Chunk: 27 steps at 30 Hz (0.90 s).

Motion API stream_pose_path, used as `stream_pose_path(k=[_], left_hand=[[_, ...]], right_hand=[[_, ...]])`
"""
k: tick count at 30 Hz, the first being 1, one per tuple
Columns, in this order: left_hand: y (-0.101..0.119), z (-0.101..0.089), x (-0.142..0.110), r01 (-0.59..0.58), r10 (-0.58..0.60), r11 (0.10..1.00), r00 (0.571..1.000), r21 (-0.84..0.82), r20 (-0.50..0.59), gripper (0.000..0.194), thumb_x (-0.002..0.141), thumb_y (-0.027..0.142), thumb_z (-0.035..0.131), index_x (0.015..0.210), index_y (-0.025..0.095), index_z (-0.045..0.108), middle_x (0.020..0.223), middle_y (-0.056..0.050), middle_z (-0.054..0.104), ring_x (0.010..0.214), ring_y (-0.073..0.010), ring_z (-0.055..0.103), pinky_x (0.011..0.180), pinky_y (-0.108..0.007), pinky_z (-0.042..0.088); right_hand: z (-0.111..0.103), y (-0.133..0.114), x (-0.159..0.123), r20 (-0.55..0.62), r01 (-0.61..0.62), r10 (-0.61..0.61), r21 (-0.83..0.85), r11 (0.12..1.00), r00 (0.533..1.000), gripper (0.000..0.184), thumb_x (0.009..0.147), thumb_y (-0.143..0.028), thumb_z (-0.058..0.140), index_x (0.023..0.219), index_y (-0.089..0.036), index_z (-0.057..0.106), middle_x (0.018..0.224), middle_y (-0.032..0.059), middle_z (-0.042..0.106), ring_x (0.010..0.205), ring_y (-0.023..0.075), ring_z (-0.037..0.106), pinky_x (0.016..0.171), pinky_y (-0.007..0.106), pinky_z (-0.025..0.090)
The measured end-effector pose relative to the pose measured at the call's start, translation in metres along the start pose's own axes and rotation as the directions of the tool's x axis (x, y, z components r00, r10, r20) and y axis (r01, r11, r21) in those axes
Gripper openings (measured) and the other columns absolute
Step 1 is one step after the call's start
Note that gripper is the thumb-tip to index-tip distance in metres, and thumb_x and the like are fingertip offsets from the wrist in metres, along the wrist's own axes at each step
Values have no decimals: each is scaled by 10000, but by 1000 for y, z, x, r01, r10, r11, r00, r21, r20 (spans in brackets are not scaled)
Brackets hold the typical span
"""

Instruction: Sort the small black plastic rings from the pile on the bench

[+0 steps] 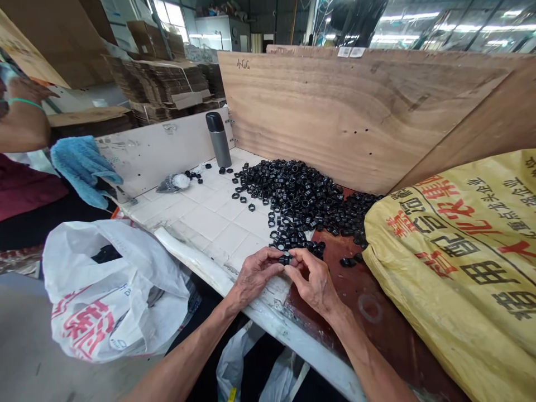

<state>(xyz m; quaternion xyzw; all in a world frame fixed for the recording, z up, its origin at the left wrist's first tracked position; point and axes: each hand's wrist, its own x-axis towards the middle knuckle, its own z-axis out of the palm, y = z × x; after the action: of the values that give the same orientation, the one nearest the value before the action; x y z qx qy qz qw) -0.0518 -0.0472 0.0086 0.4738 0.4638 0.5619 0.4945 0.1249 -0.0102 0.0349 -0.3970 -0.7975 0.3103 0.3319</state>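
Observation:
Near the table's front edge, my left hand (258, 273) and my right hand (313, 279) meet fingertip to fingertip. Between them they pinch a small black ring (285, 259), with a pale bit showing at its top. Fingers cover part of it, so its full shape is hidden. Just beyond my fingers spreads a large pile of black plastic rings (293, 190), many with faceted outer sides like nuts. A few loose rings (252, 207) lie apart on the white tiled surface.
A dark flask (219, 142) stands at the back left near a clear bag (173, 183). A yellow sack (456, 251) fills the right side. A white bag (117, 290) hangs at the left, below a blue towel (86, 167). Wooden boards (318, 111) wall the back. Another person's arm (25, 117) shows far left.

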Motion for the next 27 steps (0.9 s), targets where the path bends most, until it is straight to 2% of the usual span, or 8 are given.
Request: stream_pose_path(k=[4, 8, 12, 15, 17, 19, 22, 27], left_hand=[[4, 1, 0, 9, -9, 1000, 1000, 8, 12, 277, 789, 326, 755, 1023, 189, 700, 1052, -52, 673, 966, -195, 643, 914, -340, 529], [5, 2, 0, 18, -18, 1000, 1000, -1, 20, 283, 800, 357, 742, 1019, 184, 695, 1063, -65, 691, 966, -205, 657, 917, -360, 536], [7, 1, 0, 24, -25, 999, 999, 24, 22, 288, 794, 346, 748, 1024, 179, 697, 1039, -64, 713, 946, -206, 668, 889, -350, 545], [7, 0, 0, 34, -35, 998, 999, 45, 37, 264, 824, 328, 723, 1044, 185, 696, 1059, -67, 724, 978, -217, 669, 907, -355, 540], [5, -1, 0, 32, -34, 999, 998, 36, 56, 254, 838, 321, 712, 1055, 190, 698, 1065, -67, 727, 980, -218, 671, 911, -357, 540], [2, -2, 1, 12, -15, 999, 998, 41, 66, 253, 832, 320, 720, 1051, 193, 707, 1062, -65, 722, 975, -217, 671, 907, -354, 542], [1, -3, 1, -41, 37, 996, 998, 73, 53, 243, 802, 320, 750, 1009, 193, 728, 1056, -62, 711, 1003, -223, 660, 928, -351, 534], [10, 0, -1, 53, -53, 999, 997, 1, 49, 263, 808, 345, 735, 1021, 192, 714, 1044, -60, 732, 977, -224, 682, 917, -362, 550]], right_hand=[[0, 1, 0, 12, -41, 42, -80, 996, 999, 339, 992, -329, 456, 693, -206, 558, 608, -11, 546, 587, 135, 516, 585, 245, 384], [0, 1, 0, -8, 3, -3, -18, 1000, 1000, 162, 951, -330, 538, 949, -197, 629, 775, 17, 648, 668, 151, 579, 639, 246, 436], [-1, 0, 0, -2, -26, 26, -40, 999, 1000, 257, 974, -319, 491, 773, -204, 602, 645, -4, 593, 590, 141, 543, 598, 245, 421], [-1, -1, 0, -17, 17, -17, 5, 1000, 1000, 123, 945, -286, 534, 943, -201, 623, 804, 22, 646, 706, 158, 597, 669, 250, 455], [0, -1, 0, -26, 46, -46, 22, 999, 999, 109, 931, -269, 549, 989, -206, 615, 842, 26, 650, 761, 169, 613, 704, 255, 468], [3, 0, 0, -25, 11, -11, 17, 1000, 1000, 133, 952, -280, 516, 882, -209, 604, 747, 8, 624, 695, 160, 597, 643, 246, 456], [7, 0, -1, -8, -66, 66, 16, 998, 998, 294, 998, -304, 432, 755, -212, 569, 630, -13, 572, 583, 140, 548, 556, 236, 418], [7, -5, -2, -53, 32, -29, 45, 999, 998, 152, 958, -294, 513, 1024, -198, 610, 831, 21, 641, 745, 159, 601, 699, 252, 467]])
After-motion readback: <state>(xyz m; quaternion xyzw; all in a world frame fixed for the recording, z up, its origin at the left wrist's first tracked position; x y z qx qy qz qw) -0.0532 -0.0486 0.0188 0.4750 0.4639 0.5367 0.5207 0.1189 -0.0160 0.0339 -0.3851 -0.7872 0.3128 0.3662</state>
